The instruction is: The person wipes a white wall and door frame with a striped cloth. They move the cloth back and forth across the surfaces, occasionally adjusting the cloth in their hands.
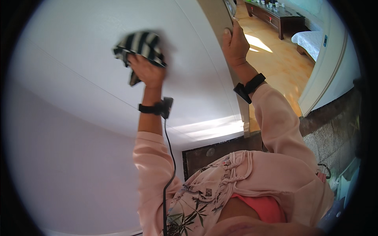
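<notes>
My left hand [149,70] presses a bunched cloth [144,44] with dark and pale stripes against the face of a white door [189,76]. The cloth hides most of the fingertips, and the hand is slightly blurred. Farther right, my right hand [237,44] grips the edge of the door [217,20], thumb along it; its other fingers are partly hidden. A black strap with a small device [155,107] circles the left wrist, and a similar strap [251,87] is on the right one.
Through the doorway stand a dark wooden low table [277,20] with small items and a piece of furniture under a white cover [308,41]. A door frame [327,65] rises at right. A black cable [169,177] hangs along my left arm. A dark threshold [218,150] lies below.
</notes>
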A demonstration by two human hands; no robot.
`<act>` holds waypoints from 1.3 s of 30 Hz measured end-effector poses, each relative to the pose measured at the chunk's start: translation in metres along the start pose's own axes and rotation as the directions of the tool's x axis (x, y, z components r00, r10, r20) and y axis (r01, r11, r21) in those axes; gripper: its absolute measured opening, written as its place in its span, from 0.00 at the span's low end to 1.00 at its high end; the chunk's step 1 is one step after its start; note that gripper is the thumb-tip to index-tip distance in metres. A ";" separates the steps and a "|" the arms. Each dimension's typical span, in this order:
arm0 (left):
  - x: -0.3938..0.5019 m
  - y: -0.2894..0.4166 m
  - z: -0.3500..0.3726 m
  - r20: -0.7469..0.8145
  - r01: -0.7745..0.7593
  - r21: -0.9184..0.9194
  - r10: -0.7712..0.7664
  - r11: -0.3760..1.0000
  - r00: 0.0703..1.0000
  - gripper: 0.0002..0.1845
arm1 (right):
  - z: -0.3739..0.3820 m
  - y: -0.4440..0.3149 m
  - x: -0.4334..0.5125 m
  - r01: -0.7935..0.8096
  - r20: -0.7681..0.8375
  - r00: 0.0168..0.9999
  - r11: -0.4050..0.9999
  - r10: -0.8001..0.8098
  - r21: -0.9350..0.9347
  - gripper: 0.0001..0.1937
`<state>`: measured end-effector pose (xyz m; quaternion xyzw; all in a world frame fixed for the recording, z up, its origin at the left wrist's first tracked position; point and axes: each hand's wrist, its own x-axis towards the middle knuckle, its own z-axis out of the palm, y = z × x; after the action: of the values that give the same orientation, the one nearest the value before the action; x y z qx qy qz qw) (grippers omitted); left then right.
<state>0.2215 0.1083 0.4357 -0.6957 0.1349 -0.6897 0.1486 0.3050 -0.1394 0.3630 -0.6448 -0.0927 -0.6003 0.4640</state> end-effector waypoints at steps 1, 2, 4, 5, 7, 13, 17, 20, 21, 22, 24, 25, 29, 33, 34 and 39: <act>-0.025 0.014 -0.005 0.095 0.105 -0.079 -0.097 0.991 0.991 0.27 | 0.000 0.000 0.000 0.009 -0.006 1.000 1.000 -0.009 -0.004 0.22; -0.047 0.026 -0.009 0.197 0.191 -0.158 -0.158 0.969 0.968 0.27 | 0.000 0.000 0.000 0.016 -0.008 1.000 1.000 -0.016 -0.005 0.22; -0.089 0.042 -0.020 0.367 0.092 -0.225 -0.003 0.970 0.930 0.25 | 0.001 0.000 -0.001 0.023 -0.001 1.000 1.000 -0.023 0.015 0.22; -0.104 0.046 -0.021 0.348 -0.011 -0.171 0.071 0.985 0.935 0.25 | 0.001 0.000 -0.001 0.026 0.001 1.000 0.999 -0.026 0.025 0.22; -0.120 0.045 -0.019 0.307 -0.187 -0.162 0.230 0.969 0.923 0.21 | 0.002 0.000 -0.002 0.019 0.019 1.000 1.000 -0.019 0.019 0.22; -0.042 0.021 -0.005 0.457 -0.165 -0.008 0.151 0.986 0.877 0.19 | 0.004 0.000 -0.007 0.014 0.030 0.999 0.998 -0.016 0.054 0.23; 0.074 -0.005 0.014 0.167 -0.205 0.096 0.187 0.974 0.968 0.23 | 0.003 0.000 -0.011 0.034 0.032 0.999 0.997 -0.036 0.064 0.24; 0.143 -0.024 0.032 0.052 -0.214 0.380 0.210 0.900 0.976 0.12 | 0.001 0.001 -0.014 0.052 0.048 0.997 0.993 -0.057 0.104 0.25; 0.146 -0.019 0.036 0.118 -0.273 0.547 0.250 0.791 0.961 0.10 | 0.001 0.001 -0.014 0.065 0.036 0.997 0.990 -0.070 0.124 0.25; 0.147 -0.015 0.039 0.193 -0.329 0.688 0.273 0.647 0.942 0.08 | 0.001 0.001 -0.015 0.087 0.018 0.996 0.985 -0.091 0.146 0.26; 0.147 -0.005 0.041 0.139 -0.335 0.612 0.320 0.716 0.937 0.08 | 0.001 0.001 -0.015 0.084 0.030 0.996 0.986 -0.089 0.143 0.26; 0.147 -0.002 0.040 0.061 -0.258 0.364 0.253 0.895 0.966 0.10 | 0.000 0.001 -0.016 0.088 0.021 0.996 0.984 -0.092 0.155 0.26; 0.106 0.032 0.037 0.060 -0.115 0.105 0.109 0.988 0.992 0.22 | -0.001 0.001 -0.016 0.101 -0.003 0.995 0.981 -0.101 0.167 0.23; 0.062 0.062 0.038 0.055 -0.176 -0.098 0.182 0.980 0.982 0.22 | -0.003 0.001 -0.017 0.035 0.015 0.999 0.980 -0.039 0.198 0.20; 0.047 0.071 0.035 0.141 -0.149 -0.059 0.156 0.987 0.978 0.22 | -0.003 0.001 -0.016 0.006 0.032 0.999 0.977 -0.013 0.212 0.20; -0.035 0.111 0.010 0.465 -0.091 -0.026 0.093 0.995 0.881 0.18 | -0.005 -0.004 -0.008 -0.132 0.025 0.991 0.948 0.131 0.290 0.13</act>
<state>0.2326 0.0199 0.3597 -0.8338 0.1296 -0.4948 0.2079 0.2965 -0.1375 0.3573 -0.5757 -0.1382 -0.5461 0.5926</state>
